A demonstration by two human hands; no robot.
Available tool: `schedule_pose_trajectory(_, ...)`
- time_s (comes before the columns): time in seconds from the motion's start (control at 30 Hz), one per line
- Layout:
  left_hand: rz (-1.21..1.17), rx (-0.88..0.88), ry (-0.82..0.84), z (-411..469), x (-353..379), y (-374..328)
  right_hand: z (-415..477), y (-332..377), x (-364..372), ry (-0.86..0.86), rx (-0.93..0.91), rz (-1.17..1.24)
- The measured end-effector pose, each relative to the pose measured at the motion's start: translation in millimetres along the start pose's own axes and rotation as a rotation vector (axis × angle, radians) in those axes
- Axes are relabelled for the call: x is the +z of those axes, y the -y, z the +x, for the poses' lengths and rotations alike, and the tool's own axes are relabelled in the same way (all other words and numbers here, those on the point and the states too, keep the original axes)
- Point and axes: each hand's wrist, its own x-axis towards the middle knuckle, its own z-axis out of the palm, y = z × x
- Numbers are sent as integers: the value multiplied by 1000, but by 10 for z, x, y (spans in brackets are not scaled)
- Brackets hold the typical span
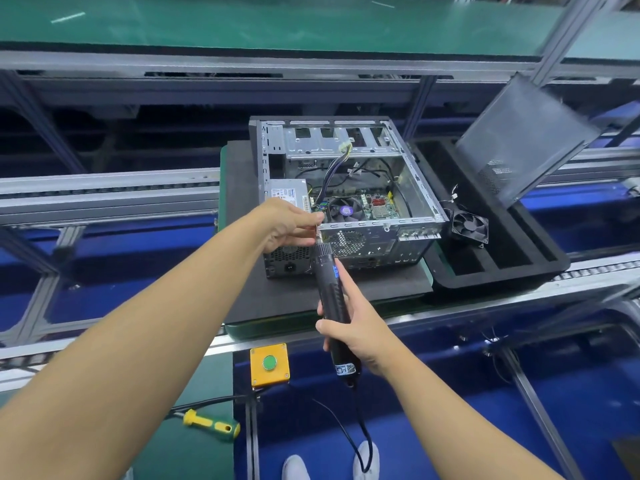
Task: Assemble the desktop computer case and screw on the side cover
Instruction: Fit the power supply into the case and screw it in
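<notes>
- The right hand [349, 327] is wrapped around the lower barrel of a black electric screwdriver [329, 289], which is held at a slant with its cord trailing down towards the floor.
- The left hand [294, 223] reaches in from the left, and its fingertips pinch the driver's metal tip. Whether a screw sits there is too small to tell.
- The tip meets the near top edge of the desktop computer case [346, 188]. The case lies on its side with the open side up, showing cables, a circuit board and a cooling fan.
- The case rests on a black mat [277, 292] on the conveyor line.
- Just to the right is a black foam tray [502, 265], with a loose fan [470, 227] lying on it.
- The dark side cover [523, 140] stands tilted at the tray's far end, apart from the case.
- Nearer the person are a yellow box with a green button [269, 364] and a yellow-and-green hand screwdriver [211, 423].
</notes>
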Motion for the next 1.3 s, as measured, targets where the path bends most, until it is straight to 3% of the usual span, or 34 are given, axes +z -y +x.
schedule_pose_trajectory(0.13,56,-31,6,-42,30,-51,-22,-25,20,5,6,8)
schedule_pose_trajectory(0.27,548,-127,66,-94,-95,-313,-50,-24,-18,18,12,17)
schedule_pose_trajectory(0.43,1218,272,-285,129,-311,-659,-111,-90,-55,56,46,19)
schedule_pose_trajectory(0.6,1494,157,0,488,-254,-274,-102,-153,-28,46,69,11)
schedule_pose_trajectory(1.3,1485,153,16,569,-340,-64,-55,-178,-52,26,103,9)
